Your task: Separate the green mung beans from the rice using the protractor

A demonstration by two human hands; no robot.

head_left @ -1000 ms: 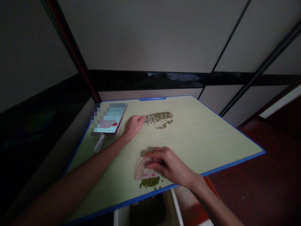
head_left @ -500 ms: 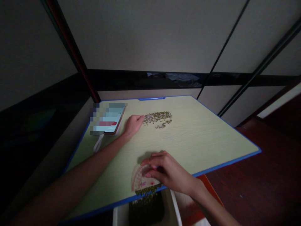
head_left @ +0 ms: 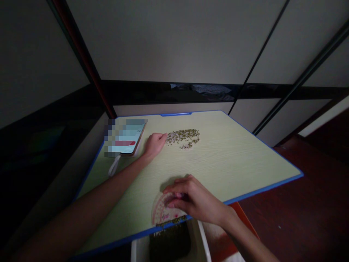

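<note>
My right hand (head_left: pixel 197 200) grips a clear protractor (head_left: pixel 160 210) with pink markings, held against the tabletop at the near edge. Along the protractor's straight side lies a thin row of green beans (head_left: pixel 171 222), resembling mung beans, right at the blue rim. Under that edge sits a white bin (head_left: pixel 203 240) with a dark mass of beans (head_left: pixel 170 242) inside. Farther back, my left hand (head_left: pixel 156 143) rests closed on the table, its thumb side at a scattered patch of beans (head_left: pixel 185 135). Whatever its curled fingers may hold is hidden.
The pale folding table (head_left: pixel 234 160) has a blue rim. A phone (head_left: pixel 128 136) with a white strap (head_left: pixel 113 165) lies left of my left hand. Cabinet doors (head_left: pixel 174 43) stand behind the table. Something orange (head_left: pixel 244 218) shows below its near edge.
The protractor has shifted slightly toward the near edge, and most beans in front of it have gone over the rim into the bin. My left hand has stayed put.
</note>
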